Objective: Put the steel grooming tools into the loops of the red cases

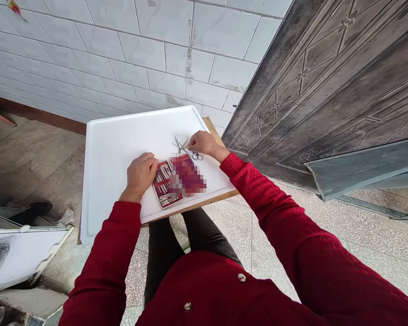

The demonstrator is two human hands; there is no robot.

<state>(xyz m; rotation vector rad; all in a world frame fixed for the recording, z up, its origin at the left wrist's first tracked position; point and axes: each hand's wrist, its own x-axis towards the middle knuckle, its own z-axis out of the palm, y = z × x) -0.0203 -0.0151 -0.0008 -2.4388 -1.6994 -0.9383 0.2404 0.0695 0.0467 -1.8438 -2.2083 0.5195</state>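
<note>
An opened manicure set case with a red lining lies near the front edge of the white board. Slim metal tools sit in rows in its left half; its right half is blurred out. My left hand is closed beside the case's upper left edge, and what its fingers hold, if anything, is hidden. Beyond the case, my right hand pinches a slim metal manicure tool among loose tools. Small scissors with ring handles lie just below this hand, and a plier-like nipper lies to its left.
A white tiled wall rises behind the board, and a dark carved door stands to the right. A bluish panel juts in at right. White panels and clutter lie on the floor at lower left.
</note>
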